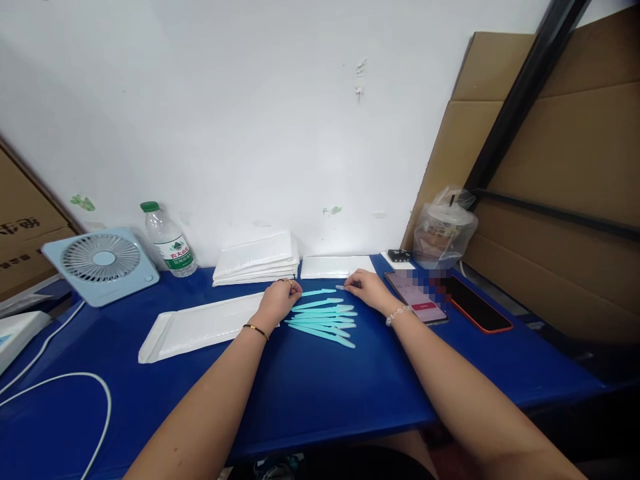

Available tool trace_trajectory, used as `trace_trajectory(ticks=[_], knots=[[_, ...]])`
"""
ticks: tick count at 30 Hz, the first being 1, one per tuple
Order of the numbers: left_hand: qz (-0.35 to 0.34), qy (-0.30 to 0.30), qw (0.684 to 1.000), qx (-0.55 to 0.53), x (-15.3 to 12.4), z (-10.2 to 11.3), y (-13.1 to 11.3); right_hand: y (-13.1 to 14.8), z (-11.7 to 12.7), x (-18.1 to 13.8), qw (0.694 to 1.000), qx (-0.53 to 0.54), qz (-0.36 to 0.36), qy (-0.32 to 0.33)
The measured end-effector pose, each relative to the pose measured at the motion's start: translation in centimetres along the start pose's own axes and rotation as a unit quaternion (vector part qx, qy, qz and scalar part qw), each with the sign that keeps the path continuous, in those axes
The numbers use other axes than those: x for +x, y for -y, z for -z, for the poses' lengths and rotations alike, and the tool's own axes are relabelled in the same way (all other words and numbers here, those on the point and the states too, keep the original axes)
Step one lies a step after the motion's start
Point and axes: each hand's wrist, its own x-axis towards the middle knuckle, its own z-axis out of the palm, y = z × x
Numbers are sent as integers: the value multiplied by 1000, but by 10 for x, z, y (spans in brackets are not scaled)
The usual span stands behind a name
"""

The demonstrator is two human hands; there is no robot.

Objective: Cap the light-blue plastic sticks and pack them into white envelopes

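Observation:
Several slim teal plastic sticks [323, 320] lie side by side on the blue table [310, 387]. One more teal stick [320, 292] lies at the far end of the row, between my two hands. My left hand [280, 299] rests curled at its left end, fingers bent, touching or pinching that end. At the other end, my right hand [364, 287] has its fingertips pinched together at the stick's tip. A long white bag [200, 327] lies flat just left of my left hand.
A stack of white bags [257, 259] and a single flat one [333, 267] lie by the wall. Small blue fan [103, 263] and water bottle [170, 241] stand at the left. Two phones [423, 299] [477, 307], a bagged drink cup [443, 230] and cardboard sit right. White cable [75, 380] at left.

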Motion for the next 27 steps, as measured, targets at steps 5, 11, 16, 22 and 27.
trace_trajectory(ticks=[5, 11, 16, 22, 27], knots=[[2, 5, 1000, -2, 0, -1, -2, 9, 1, -1, 1000, 10, 2, 18], [-8, 1, 1000, 10, -1, -1, -2, 0, 3, -1, 1000, -3, 13, 26], [-5, 5, 1000, 15, -1, 0, -4, 5, 2, -1, 999, -7, 18, 30], [-5, 5, 1000, 19, -2, 3, -6, 6, 3, -3, 999, -12, -7, 40], [-8, 2, 1000, 23, -2, 3, -5, 10, 6, -5, 999, -21, -6, 43]])
